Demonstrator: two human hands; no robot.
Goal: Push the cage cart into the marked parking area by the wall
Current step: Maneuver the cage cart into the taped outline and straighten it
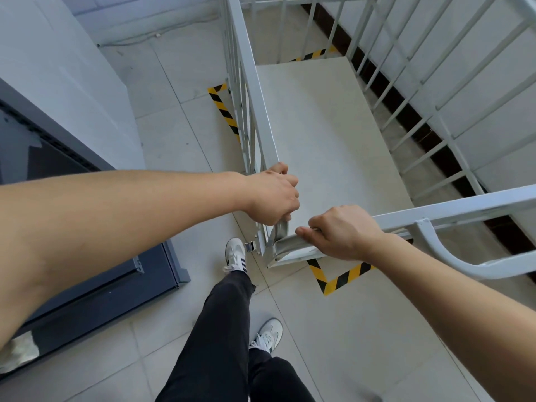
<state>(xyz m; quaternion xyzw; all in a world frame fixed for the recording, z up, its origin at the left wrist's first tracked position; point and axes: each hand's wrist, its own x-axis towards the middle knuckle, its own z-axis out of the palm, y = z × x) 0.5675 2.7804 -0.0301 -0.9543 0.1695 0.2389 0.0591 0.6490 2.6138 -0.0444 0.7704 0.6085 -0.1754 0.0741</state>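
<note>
Over striped floor tape (341, 278), both hands grip the cage cart (316, 134); no writing legible.

White-painted metal cage cart (333, 146) with barred sides and a flat pale deck – upright, empty, seen from above at its near corner. Yellow-and-black striped floor tape (338, 278) marks the parking area – cart sits mostly within it, near corner over the tape, far side beside the white wall (493, 82).

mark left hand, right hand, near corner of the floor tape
left hand (272, 195), head view, back of hand.
right hand (345, 232), head view, back of hand.
floor tape (327, 285), head view, near corner bend.
</note>
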